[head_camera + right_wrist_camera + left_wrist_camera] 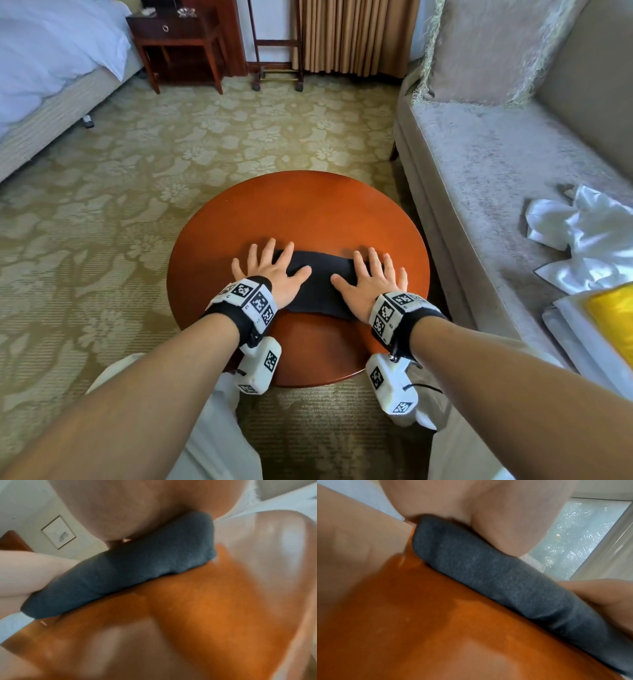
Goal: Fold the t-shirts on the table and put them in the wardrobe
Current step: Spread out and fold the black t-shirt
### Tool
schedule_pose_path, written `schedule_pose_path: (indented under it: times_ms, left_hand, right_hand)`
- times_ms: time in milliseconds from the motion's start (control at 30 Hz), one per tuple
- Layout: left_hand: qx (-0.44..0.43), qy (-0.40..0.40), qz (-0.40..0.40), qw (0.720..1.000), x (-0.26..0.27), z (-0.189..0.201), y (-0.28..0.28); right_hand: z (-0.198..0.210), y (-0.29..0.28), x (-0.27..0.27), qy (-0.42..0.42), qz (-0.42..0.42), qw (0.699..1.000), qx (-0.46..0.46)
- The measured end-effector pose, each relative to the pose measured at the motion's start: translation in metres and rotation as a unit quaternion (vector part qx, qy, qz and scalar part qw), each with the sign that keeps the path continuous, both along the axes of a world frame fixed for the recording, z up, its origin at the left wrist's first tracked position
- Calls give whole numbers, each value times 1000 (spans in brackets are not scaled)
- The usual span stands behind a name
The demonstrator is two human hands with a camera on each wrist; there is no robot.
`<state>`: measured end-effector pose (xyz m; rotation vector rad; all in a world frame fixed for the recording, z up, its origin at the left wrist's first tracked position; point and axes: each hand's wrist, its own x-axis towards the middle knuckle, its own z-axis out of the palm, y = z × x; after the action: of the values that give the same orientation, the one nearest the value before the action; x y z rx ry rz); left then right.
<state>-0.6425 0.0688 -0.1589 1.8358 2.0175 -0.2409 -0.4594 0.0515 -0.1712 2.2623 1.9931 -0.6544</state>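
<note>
A folded black t-shirt [320, 279] lies on the round reddish wooden table [301, 209], near its front half. My left hand [270, 265] lies flat on the shirt's left end with fingers spread. My right hand [371, 274] presses flat on the right end, fingers straight too. In the left wrist view the folded shirt [496, 577] shows as a thick dark grey roll under my palm [479, 507], on the table top [436, 635]. The right wrist view shows the same shirt [137, 563] beneath my right palm [128, 507].
A grey sofa [496, 164] stands right of the table, with white cloth [589, 236], a yellow item [613, 318] and a cushion [489, 48] on it. A bed [51, 68] is at the far left, a dark nightstand [178, 44] and a wheeled rack [277, 58] behind. Patterned carpet surrounds the table.
</note>
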Motion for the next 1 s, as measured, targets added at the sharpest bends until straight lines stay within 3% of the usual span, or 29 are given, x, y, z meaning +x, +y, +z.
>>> schedule_pose_path:
  times_ms: [100, 267, 400, 500, 567, 700, 900, 1000]
  left_hand:
    - [-3, -21, 26, 999, 1, 8, 2]
    - [29, -52, 122, 991, 10, 23, -8]
    - [21, -105, 182, 977, 24, 36, -17]
    - [-10, -95, 196, 976, 36, 40, -24]
    - [-24, -97, 196, 976, 42, 36, -27]
    - [-55, -116, 186, 974, 53, 30, -35]
    - [-73, -234, 185, 952, 80, 42, -51]
    - [-47, -305, 166, 936, 106, 59, -53]
  right_hand:
    - [4, -4, 2, 53, -98, 994, 8]
    - [13, -13, 7, 51, -245, 968, 38]
    - [26, -20, 17, 78, -354, 932, -31]
    - [34, -31, 35, 106, -249, 953, -133]
    - [43, -43, 48, 152, -179, 962, -141]
    - [60, -71, 67, 233, -154, 948, -152]
    - [91, -95, 103, 276, -247, 920, -129]
    - [99, -108, 133, 348, -338, 871, -78]
